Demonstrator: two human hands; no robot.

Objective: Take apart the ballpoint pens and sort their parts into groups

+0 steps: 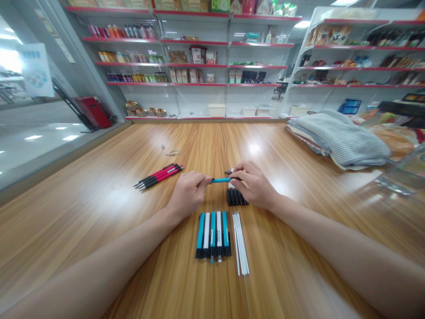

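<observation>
A blue pen (220, 180) lies level between my two hands, above the table. My left hand (187, 195) is closed on its left end, and my right hand (254, 184) pinches the right end. Just under my right hand sits a row of black pen grips (236, 197), partly hidden by the fingers. Small metal pieces (229, 171) lie beyond it. Nearer to me, blue and white pen barrels (213, 235) are lined up side by side, their black ends toward me. Beside them on the right is a bundle of thin white refills (241, 243).
Assembled red and black pens (159, 176) lie in a pile on the left. Farther back are a grey loop (173, 153) and a small metal bit (163, 146). Folded striped cloths (341, 135) and a clear container (403, 175) stand at the right. Stocked shelves (195, 42) rise behind the table.
</observation>
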